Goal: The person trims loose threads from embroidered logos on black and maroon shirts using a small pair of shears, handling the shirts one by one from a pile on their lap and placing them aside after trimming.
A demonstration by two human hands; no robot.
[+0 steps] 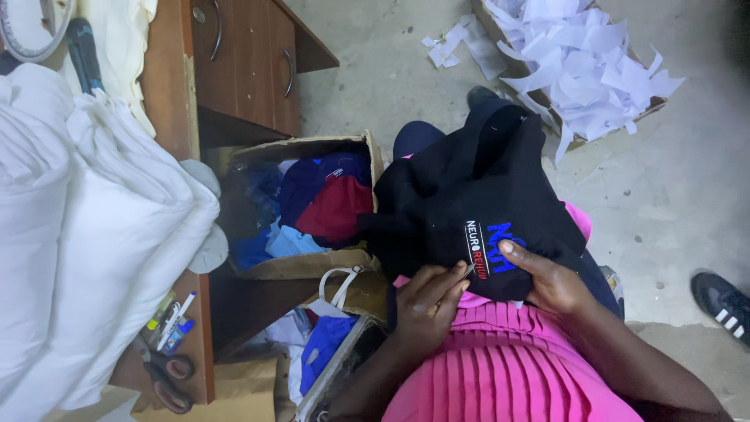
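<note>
A black garment (469, 187) with embroidered lettering in white, red and blue lies across my lap, over a pink pleated skirt (500, 367). My left hand (428, 303) pinches the garment's lower edge just left of the embroidery, fingers bent on the cloth. My right hand (547, 277) grips the same edge from the right, thumb pressed on the blue lettering. Both hands hold the cloth taut between them.
A cardboard box (312, 266) of blue and red cloth scraps stands left of my knees. A wooden desk (234, 70) holds stacked white fabric (86, 227), pens and scissors (168, 379). Another box of white paper offcuts (578, 55) sits far right. A person's shoe (723, 301) is at right.
</note>
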